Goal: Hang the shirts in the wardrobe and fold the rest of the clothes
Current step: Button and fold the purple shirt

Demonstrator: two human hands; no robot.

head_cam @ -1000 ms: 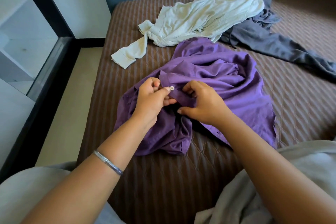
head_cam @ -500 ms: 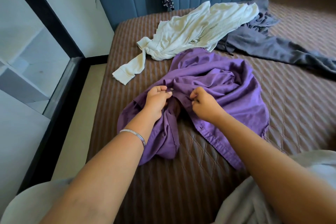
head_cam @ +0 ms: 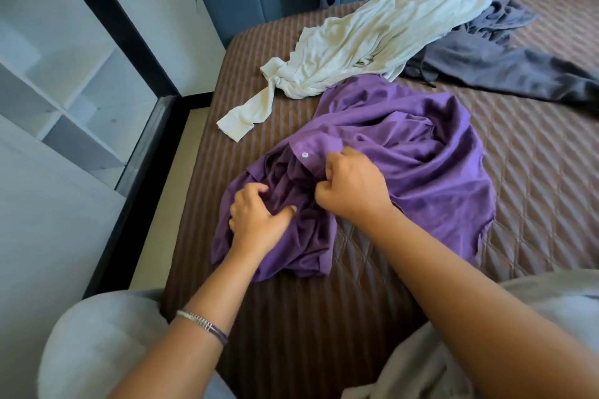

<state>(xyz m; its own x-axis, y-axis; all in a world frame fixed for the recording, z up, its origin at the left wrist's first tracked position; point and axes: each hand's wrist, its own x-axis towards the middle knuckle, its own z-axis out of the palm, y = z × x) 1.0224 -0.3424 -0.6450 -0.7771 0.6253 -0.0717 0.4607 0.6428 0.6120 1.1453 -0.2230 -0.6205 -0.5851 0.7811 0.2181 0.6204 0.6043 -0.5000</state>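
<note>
The purple shirt [head_cam: 405, 155] lies crumpled on the near left part of the bed [head_cam: 534, 172]. The right hand [head_cam: 353, 186] pinches the front edge of the shirt just near the white button [head_cam: 304, 155], with the fingers curled tight on the cloth. The left hand [head_cam: 256, 217] rests on the folds at the left, fingers bent into the fabric; whether it really holds a fold cannot be told.

The shirt looks thin, light and very soft, so it will probably fall and slide when lifted. A good place to take hold seems to be the collar or the shoulders, because the firm button edge gives a better grip than the loose cloth.

The sleeves and the collar are lost in the wrinkles. Far behind lie a cream top [head_cam: 372, 39] and a grey garment [head_cam: 505, 65]; the grey one is partly under the cream one and cut by the right edge. No hanger is seen.
</note>
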